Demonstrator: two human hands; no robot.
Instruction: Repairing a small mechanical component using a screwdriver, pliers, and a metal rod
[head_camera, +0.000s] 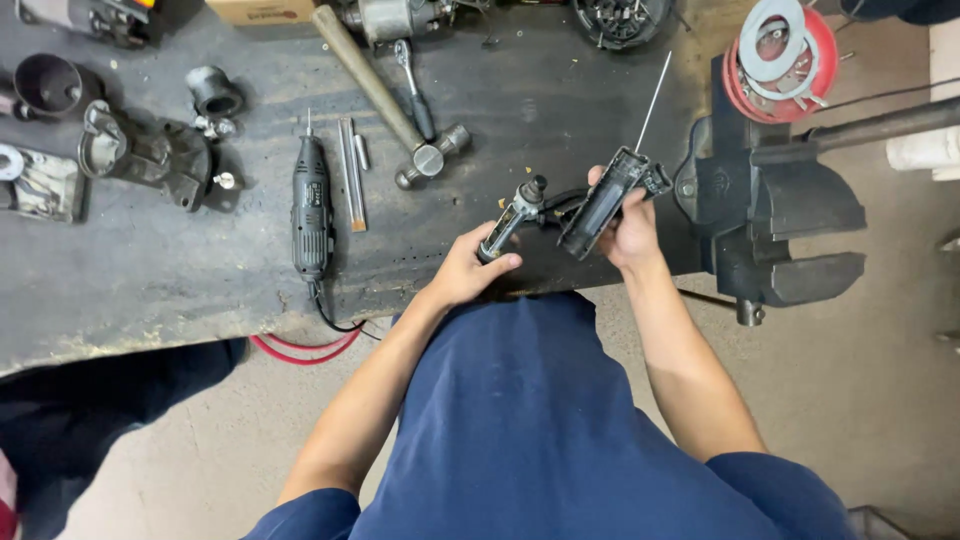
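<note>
My left hand (470, 268) grips a small cylindrical motor part (510, 220) with a metal body and a black tip, held above the front edge of the workbench (180, 270). My right hand (632, 228) holds an open black tool housing (603, 202), tilted up to the right, with a thin metal rod (654, 100) rising past its top end. A black cable loops between the two parts. Both hands are close together, just left of the bench vise (770, 200).
A black rotary tool (312, 208) lies on the bench with its cord hanging over the edge. A hammer (385, 95), a ratchet wrench (412, 85), metal bars (352, 170) and black metal fittings (150, 150) lie farther back. Red and white rings (780, 60) sit behind the vise.
</note>
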